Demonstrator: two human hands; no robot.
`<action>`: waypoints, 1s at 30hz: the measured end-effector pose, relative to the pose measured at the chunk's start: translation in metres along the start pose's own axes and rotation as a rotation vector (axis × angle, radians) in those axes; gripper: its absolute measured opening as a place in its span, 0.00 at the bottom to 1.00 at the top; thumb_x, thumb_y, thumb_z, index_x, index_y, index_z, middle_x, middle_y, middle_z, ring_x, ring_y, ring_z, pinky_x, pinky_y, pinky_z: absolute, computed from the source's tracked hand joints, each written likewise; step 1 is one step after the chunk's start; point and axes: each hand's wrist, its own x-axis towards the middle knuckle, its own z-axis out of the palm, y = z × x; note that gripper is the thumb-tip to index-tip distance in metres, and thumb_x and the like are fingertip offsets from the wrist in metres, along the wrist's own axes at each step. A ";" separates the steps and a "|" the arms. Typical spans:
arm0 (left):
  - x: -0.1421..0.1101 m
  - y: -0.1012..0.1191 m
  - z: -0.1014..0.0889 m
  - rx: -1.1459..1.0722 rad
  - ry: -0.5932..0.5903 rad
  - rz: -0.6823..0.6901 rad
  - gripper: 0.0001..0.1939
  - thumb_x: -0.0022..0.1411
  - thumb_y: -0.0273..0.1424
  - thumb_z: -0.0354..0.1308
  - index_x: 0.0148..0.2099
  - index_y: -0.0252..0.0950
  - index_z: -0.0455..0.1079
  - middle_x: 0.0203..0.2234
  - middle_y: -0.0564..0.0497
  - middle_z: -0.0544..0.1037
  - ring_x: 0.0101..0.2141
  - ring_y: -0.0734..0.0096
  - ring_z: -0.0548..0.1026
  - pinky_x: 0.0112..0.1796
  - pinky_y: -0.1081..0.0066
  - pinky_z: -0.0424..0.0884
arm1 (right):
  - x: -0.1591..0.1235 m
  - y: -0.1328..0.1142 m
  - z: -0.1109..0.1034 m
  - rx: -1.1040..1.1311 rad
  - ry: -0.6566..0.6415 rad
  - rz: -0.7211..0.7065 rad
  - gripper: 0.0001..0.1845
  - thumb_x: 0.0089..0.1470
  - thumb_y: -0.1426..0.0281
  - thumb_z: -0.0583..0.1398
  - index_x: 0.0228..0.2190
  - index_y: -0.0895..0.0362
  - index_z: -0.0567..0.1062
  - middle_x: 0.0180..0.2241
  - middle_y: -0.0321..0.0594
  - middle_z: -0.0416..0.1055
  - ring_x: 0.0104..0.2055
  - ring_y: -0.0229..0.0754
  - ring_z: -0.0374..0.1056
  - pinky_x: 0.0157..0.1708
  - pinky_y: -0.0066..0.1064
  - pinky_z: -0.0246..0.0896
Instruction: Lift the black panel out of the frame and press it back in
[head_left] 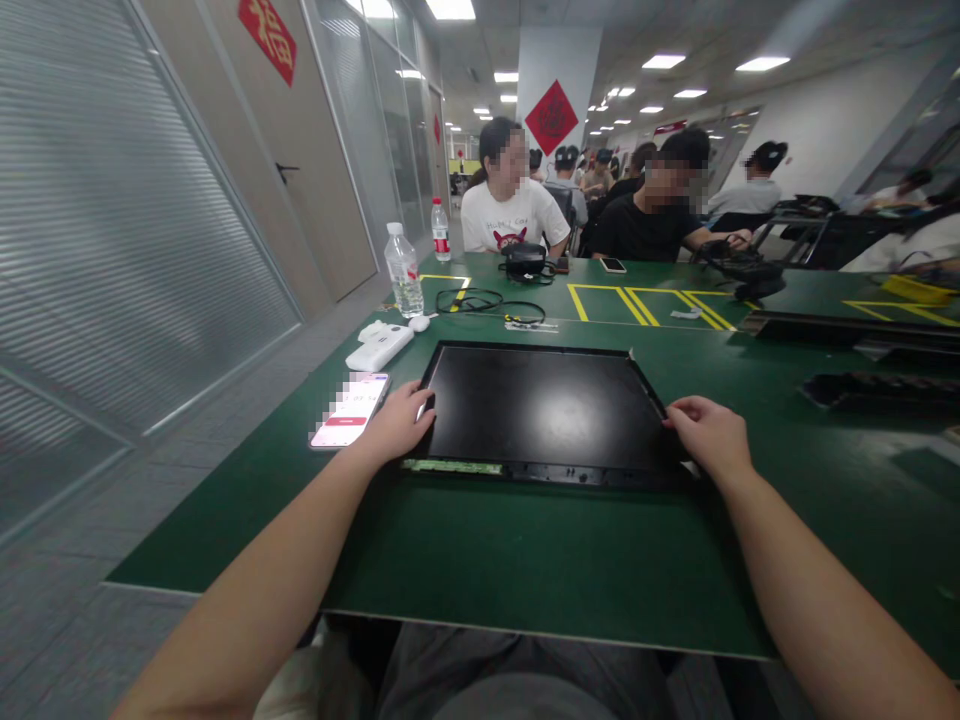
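Observation:
A black flat display panel [536, 405] lies on the green table, its dark screen facing up. Along its near edge shows a green circuit strip [452, 467] at the left, with black frame to the right of it. My left hand [405, 420] grips the panel's left edge, thumb and fingers closed around it. On the opposite side my right hand [709, 435] pinches the right edge between thumb and curled fingers. Beside my left hand rests a phone [349, 410] with a lit screen.
Behind the phone lie a white power bank [380, 347] and a water bottle [404, 272]. A black cable [480, 298] coils beyond the panel. Dark long parts [862, 330] lie at the right. Two people sit across the green table [555, 560].

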 end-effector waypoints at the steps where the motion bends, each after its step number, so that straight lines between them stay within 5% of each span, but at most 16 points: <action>1: 0.000 -0.001 0.000 -0.004 0.005 0.003 0.27 0.69 0.37 0.49 0.63 0.28 0.72 0.66 0.31 0.68 0.66 0.43 0.67 0.65 0.49 0.62 | 0.000 0.000 0.000 -0.008 0.002 -0.007 0.12 0.48 0.61 0.58 0.28 0.52 0.79 0.26 0.40 0.79 0.36 0.50 0.75 0.37 0.39 0.62; 21: 0.002 -0.001 -0.004 -0.031 0.059 -0.054 0.29 0.66 0.38 0.53 0.63 0.26 0.69 0.65 0.28 0.69 0.65 0.41 0.68 0.65 0.48 0.62 | 0.001 0.003 0.001 0.059 -0.011 -0.018 0.13 0.48 0.58 0.58 0.28 0.51 0.80 0.27 0.40 0.80 0.36 0.51 0.75 0.36 0.39 0.63; 30: 0.006 -0.010 -0.003 -0.062 0.086 -0.090 0.20 0.62 0.34 0.51 0.48 0.33 0.79 0.56 0.34 0.79 0.61 0.43 0.73 0.64 0.47 0.64 | 0.011 0.017 0.007 -0.018 -0.015 0.037 0.16 0.46 0.61 0.61 0.36 0.54 0.81 0.29 0.41 0.78 0.32 0.48 0.73 0.32 0.36 0.63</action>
